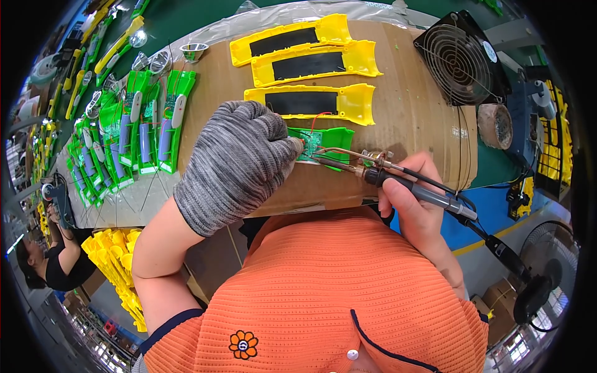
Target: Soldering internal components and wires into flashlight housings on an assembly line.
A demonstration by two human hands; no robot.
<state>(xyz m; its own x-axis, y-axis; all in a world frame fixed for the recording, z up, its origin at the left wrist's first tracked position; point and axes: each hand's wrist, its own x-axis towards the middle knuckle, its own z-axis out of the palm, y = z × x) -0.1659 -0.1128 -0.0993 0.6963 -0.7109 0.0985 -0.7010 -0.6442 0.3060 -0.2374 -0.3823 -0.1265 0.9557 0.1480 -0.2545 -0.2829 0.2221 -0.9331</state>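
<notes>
My right hand [415, 194], bare, is closed round the grey handle of a soldering iron [429, 194] with a thin metal feed tube along its side. The iron's tip meets a small green circuit board [314, 143], which lies in a bright green plastic housing [339, 138]. My left hand [239, 165] wears a grey knitted glove and is curled closed at the housing's left end. Its fingertips touch the board's edge near a red wire; what they pinch is hidden. Just beyond lies a yellow casing [357, 104] with a black panel.
Two more yellow casings [314, 62] lie farther back on the cardboard sheet [404, 81]. A black fan [463, 59] stands back right. Several green housings with batteries [149, 133] crowd the left. Yellow parts [118, 267] are heaped lower left. Another person [62, 261] works far left.
</notes>
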